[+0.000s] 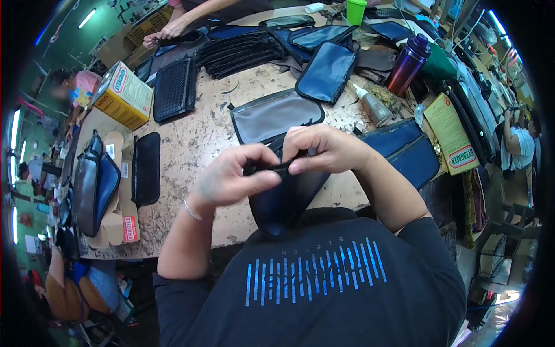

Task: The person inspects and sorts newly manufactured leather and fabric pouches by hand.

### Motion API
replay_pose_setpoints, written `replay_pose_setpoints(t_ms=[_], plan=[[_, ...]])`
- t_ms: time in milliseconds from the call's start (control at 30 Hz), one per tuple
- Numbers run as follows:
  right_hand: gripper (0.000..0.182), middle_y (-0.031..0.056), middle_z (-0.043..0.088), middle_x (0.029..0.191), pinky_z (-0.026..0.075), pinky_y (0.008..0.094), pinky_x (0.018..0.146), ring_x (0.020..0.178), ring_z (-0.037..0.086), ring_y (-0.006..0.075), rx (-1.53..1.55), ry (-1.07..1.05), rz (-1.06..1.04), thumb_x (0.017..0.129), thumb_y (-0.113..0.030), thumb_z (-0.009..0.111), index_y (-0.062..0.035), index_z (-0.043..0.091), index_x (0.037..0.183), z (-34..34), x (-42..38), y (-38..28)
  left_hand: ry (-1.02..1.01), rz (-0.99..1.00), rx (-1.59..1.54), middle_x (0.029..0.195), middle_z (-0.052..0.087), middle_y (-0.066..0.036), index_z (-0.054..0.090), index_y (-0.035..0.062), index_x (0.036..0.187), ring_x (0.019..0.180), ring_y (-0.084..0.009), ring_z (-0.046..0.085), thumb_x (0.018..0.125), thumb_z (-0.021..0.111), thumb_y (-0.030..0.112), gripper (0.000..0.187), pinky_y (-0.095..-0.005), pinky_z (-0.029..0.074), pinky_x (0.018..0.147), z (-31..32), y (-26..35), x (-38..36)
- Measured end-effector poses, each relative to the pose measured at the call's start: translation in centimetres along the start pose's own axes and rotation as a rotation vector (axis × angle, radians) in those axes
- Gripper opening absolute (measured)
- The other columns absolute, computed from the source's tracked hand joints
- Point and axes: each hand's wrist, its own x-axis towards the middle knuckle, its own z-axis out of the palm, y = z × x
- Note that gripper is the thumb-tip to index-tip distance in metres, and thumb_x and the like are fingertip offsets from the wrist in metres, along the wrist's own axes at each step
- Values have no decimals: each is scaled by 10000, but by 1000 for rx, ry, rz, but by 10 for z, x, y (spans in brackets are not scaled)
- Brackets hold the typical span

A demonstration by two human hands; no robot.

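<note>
While pinching top edge of dark blue pouch [284, 196], held over near edge of worktable [196, 144], just above chest. Left hand [234, 176]: closed, thumb + fingers clamped on pouch rim, left side. Right hand [326, 149]: closed, fingertips nipping same rim, right side. Grey panel [274, 115] just beyond pouch on worktable. Step in hand, prob.: folding/pressing rim strip. Next move, est.: calls for even pinch pressure, both grips shifted along rim w/o slack.
</note>
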Motion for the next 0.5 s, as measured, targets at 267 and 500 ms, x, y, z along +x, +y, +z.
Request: replay_pose_setpoints(t_ms=[267, 500], plan=[[112, -23, 547, 785, 385, 203, 674, 724, 470, 49, 543, 56, 172, 789, -120, 600, -22, 577, 840, -11, -12, 25, 91, 244, -193, 750, 548, 0, 567, -10, 823, 689, -46, 458, 769, 595, 76, 105, -188, 376, 636, -2, -18, 12], [222, -10, 563, 808, 393, 215, 697, 752, 492, 71, 490, 174, 150, 695, -88, 693, -40, 574, 877, 0, -3, -12, 146, 365, -178, 713, 526, 6, 550, -4, 819, 681, -62, 463, 768, 602, 83, 114, -196, 375, 636, 11, -5, 10]])
